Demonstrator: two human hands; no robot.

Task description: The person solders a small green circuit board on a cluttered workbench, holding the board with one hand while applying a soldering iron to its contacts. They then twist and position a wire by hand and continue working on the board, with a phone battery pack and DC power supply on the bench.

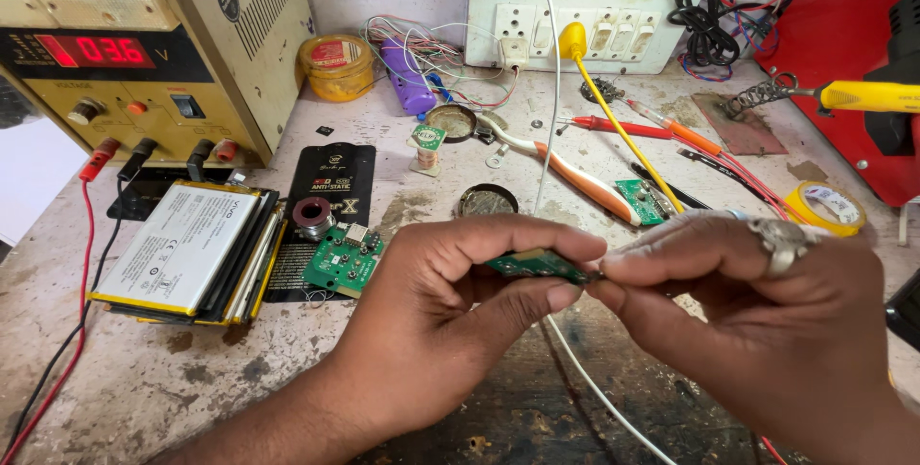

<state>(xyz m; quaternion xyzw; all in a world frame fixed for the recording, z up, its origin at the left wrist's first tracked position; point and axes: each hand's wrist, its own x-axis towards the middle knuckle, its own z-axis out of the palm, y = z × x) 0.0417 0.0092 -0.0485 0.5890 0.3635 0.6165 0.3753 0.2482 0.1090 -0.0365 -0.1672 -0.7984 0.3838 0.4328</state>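
My left hand (pixel 450 316) pinches a small green circuit board (pixel 535 264) between thumb and fingers, holding it above the worn bench. My right hand (pixel 767 316), with a ring on one finger, meets the board's right end with its fingertips closed on that edge. Both hands hold the board together near the middle of the view. A white cable (pixel 594 383) runs beneath them.
A beige power supply (pixel 144 43) with a red display stands at the back left, leads trailing. A stack of phone batteries (pixel 187 249), a black mat (pixel 326 187) with a green board (pixel 343 262), tweezers, cutters, a yellow tape roll (pixel 826 206) and a soldering iron stand (pixel 767 93) lie around.
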